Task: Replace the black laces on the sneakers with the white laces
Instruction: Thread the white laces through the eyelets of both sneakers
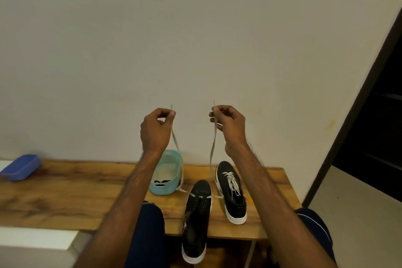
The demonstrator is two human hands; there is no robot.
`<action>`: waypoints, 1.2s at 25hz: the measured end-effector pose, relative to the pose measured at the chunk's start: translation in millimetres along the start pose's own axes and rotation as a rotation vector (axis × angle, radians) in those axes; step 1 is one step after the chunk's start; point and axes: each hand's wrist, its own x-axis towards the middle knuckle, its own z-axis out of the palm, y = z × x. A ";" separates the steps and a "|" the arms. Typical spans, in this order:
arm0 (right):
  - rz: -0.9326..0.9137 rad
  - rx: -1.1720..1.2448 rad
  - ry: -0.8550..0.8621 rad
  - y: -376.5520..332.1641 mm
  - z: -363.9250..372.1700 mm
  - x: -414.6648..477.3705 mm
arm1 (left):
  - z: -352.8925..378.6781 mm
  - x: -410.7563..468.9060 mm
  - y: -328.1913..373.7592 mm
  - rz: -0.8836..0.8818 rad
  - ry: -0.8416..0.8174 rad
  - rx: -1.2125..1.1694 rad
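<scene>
Both hands up in front of the wall, above the table.
- Left grip: thumb and forefinger pinching one end of the white lace, tip poking out above the fingers, other fingers curled.
- Right grip: same pinch on the other end, at about the same height.
- The two strands hang down from the grips and meet at the toe-end eyelets of the near sneaker. One crossing only; the eyelets above it are unlaced.
- Near sneaker: black, white sole, toe to the wall, heel overhanging the table's front edge between the person's knees.
- Far sneaker: just right of it and further back, upright on the table, laced in white.
- Teal tub: left of the sneakers, partly behind the left forearm; black lace lying inside.
- Blue box: far left of the table, well apart from the rest.
</scene>
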 end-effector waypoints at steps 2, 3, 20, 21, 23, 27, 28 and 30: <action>0.039 -0.033 0.009 23.9 -19.3 -1.9 | -3.0 -9.6 -38.1 -0.029 -0.021 0.149; 0.061 -0.064 0.009 38.2 -27.6 -3.1 | -2.5 -15.5 -56.9 -0.043 -0.039 0.225; 0.363 -0.659 -0.291 273.2 -94.9 -8.2 | 89.7 -101.5 -206.5 -0.194 -0.699 0.708; 0.348 -0.687 -0.319 277.2 -92.8 -5.9 | 93.9 -106.2 -206.8 -0.223 -0.747 0.705; 0.341 -0.730 -0.370 282.3 -91.2 -4.1 | 102.8 -118.4 -209.3 -0.279 -0.831 0.690; 0.348 -0.772 -0.423 292.9 -98.9 -7.0 | 116.2 -133.6 -216.2 -0.377 -0.930 0.690; 0.348 -0.756 -0.410 294.4 -100.4 -6.7 | 117.8 -135.2 -218.4 -0.400 -0.940 0.671; 0.354 -0.713 -0.385 294.4 -99.6 -6.3 | 118.4 -138.1 -220.5 -0.424 -0.963 0.656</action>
